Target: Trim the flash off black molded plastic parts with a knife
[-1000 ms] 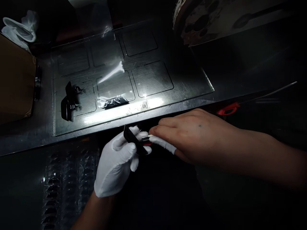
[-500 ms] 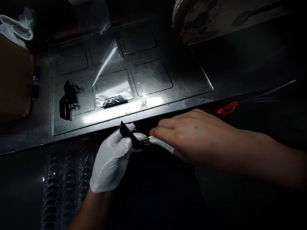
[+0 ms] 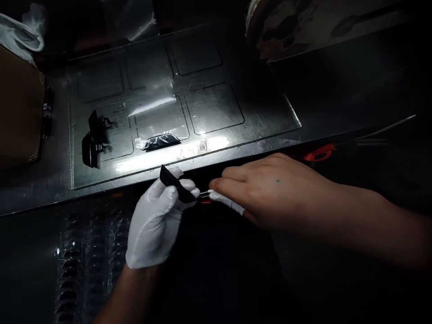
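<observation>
My left hand (image 3: 155, 220), in a white glove, pinches a dark, narrow, pointed part (image 3: 177, 185) just in front of the bench edge. To its right is my right hand (image 3: 259, 189), mostly bare with white cloth on a finger, closed on a thin metal tool (image 3: 204, 194) whose tip reaches toward the part; whether they touch is unclear. On the clear sheet (image 3: 216, 108) over the bench, a similar black piece (image 3: 162, 141) lies in a transparent bag (image 3: 153, 105). Further left on the sheet rest several loose black pieces (image 3: 88, 150).
A cardboard box (image 3: 20, 108) stands at the left, with a dark pen-like item (image 3: 47, 112) beside it. Trays of black parts (image 3: 69, 283) lie at lower left. Red handles (image 3: 319, 153) show right of the bench edge. A large round-ended object (image 3: 286, 31) sits at upper right.
My left hand has moved slightly left and up with the dark part, widening the gap to my right hand. The transparent bag's upper part has settled flatter.
</observation>
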The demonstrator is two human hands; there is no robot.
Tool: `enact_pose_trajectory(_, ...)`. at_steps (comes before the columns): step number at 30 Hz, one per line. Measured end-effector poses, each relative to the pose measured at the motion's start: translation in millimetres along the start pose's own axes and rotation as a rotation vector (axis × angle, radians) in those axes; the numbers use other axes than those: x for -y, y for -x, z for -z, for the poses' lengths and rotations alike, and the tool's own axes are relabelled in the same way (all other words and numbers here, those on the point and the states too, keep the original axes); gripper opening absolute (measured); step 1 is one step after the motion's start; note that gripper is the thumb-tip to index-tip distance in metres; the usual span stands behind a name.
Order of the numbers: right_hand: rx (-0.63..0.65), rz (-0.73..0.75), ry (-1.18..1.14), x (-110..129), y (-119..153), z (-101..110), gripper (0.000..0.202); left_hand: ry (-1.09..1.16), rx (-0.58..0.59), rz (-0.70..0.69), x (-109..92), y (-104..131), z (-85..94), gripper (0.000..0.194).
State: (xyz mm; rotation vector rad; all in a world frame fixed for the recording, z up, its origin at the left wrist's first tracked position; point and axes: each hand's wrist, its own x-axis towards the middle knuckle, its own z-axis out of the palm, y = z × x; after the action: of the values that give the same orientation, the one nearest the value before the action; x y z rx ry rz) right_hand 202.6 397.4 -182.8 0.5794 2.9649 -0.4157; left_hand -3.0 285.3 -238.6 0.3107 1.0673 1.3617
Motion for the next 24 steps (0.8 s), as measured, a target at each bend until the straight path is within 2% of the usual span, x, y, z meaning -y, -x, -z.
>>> enact_pose_trajectory(3, 0.003, -0.013, 0.0, 0.1, 0.3, -1.1, 0.041, -0.017, -0.017, -0.051, 2.1, 1.2, -1.0, 0.022)
enact_pose_trajectory(9, -0.02, -0.045, 0.004, 7.6, -4.1, -4.0, 0.038, -0.178, -0.168, -0.214, 7.1, 8.7, -5.9, 0.03)
enact_pose_trajectory(14, -0.022, -0.055, -0.057, 9.4, -2.4, 2.9, 0.039, -0.14, -0.177, -0.208, 10.2, 8.2, -5.7, 0.029)
enact_pose_trajectory(17, -0.145, -0.147, -0.11, -18.2, -2.2, 1.9, 0.048, -0.041, -0.147, -0.166, 10.5, 4.3, -0.9, 0.025)
enact_pose_trajectory(22, -0.492, -0.445, 0.005, -93.0, -24.5, -22.2, 0.061, -0.009, -0.085, -0.123, 10.8, 2.5, 1.7, 0.021)
enact_pose_trajectory(24, -0.589, -0.462, 0.026, -101.7, -26.4, -30.1, 0.059, -0.039, -0.117, -0.095, 13.7, 6.0, 2.5, 0.026)
